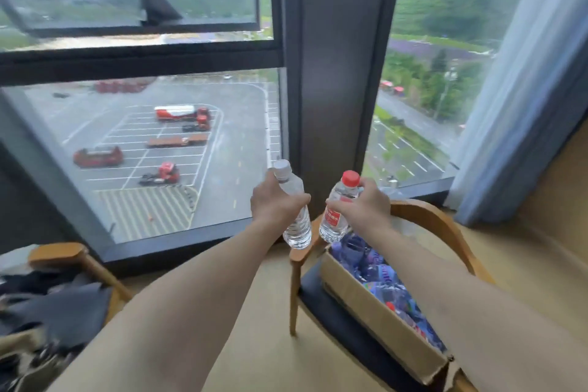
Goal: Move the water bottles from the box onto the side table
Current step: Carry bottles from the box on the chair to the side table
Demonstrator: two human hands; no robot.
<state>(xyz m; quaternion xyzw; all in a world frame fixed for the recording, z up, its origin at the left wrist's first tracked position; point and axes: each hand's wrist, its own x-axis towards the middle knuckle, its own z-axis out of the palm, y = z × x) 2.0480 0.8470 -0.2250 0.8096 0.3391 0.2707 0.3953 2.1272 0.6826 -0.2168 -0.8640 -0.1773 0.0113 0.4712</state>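
**Two bottles lifted above the box**

A large window [140,143] fills the upper half of the frame, a pale curtain [528,99] at the right edge. At lower right a wooden chair [445,226] carries an open cardboard box [375,309] holding blue-wrapped packs. At lower left, dark clothing [54,305] lies on a second chair. In the centre, the left hand [273,202] has its grip curled round a white-capped water bottle [297,226], tilted. Just beside it, the right hand [366,205] grips a red-capped water bottle [335,216] above the box's far end.
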